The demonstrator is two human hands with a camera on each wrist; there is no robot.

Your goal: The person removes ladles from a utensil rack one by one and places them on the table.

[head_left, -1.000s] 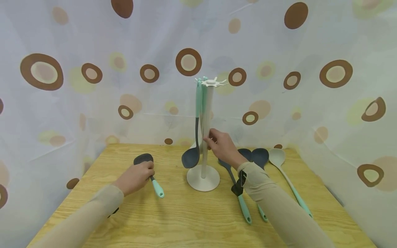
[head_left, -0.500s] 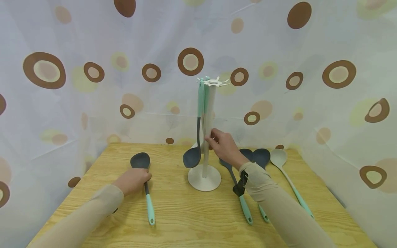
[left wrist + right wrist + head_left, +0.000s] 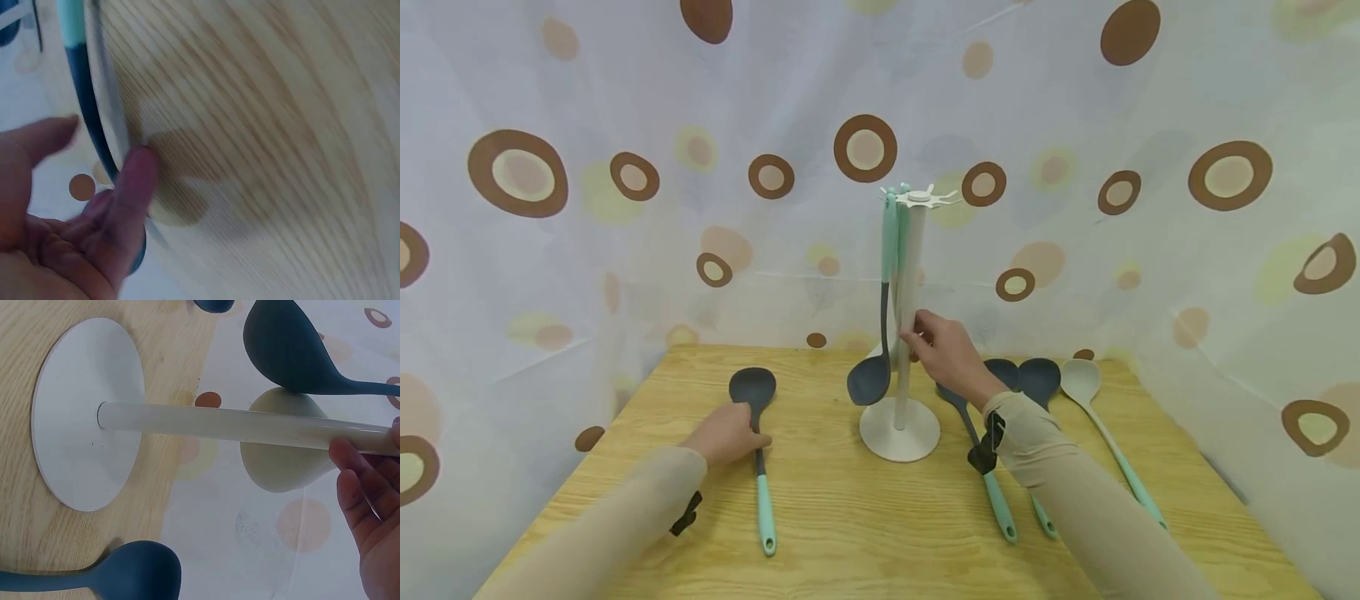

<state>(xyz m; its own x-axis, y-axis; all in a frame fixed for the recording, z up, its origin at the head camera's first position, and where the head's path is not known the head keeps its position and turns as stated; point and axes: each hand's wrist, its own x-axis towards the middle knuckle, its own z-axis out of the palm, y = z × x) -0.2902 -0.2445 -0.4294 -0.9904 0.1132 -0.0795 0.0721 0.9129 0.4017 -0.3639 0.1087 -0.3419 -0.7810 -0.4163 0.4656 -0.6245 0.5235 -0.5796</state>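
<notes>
On the left of the table lies a dark round-bowled spoon (image 3: 752, 386) with a mint handle. My left hand (image 3: 724, 435) is at its neck; in the left wrist view the thumb is apart from the shaft, and the fingers are beside it. My right hand (image 3: 953, 357) pinches the white pole of an upright utensil stand (image 3: 187, 419) between thumb and fingers. From the stand's hooked top hang a dark ladle (image 3: 869, 381) and, behind the pole, a pale-headed utensil (image 3: 269, 469); both bowls are above the table.
Right of the stand lie several utensils with mint handles: dark ones (image 3: 1040, 379), partly behind my right forearm, and a pale spoon (image 3: 1081, 380) farthest right. A spotted curtain (image 3: 820, 83) surrounds the wooden table (image 3: 835, 525) at the back and sides.
My left hand has laid the spoon down, its handle swinging to point toward me, and has loosened its thumb from it. The right hand stays on the pole.
</notes>
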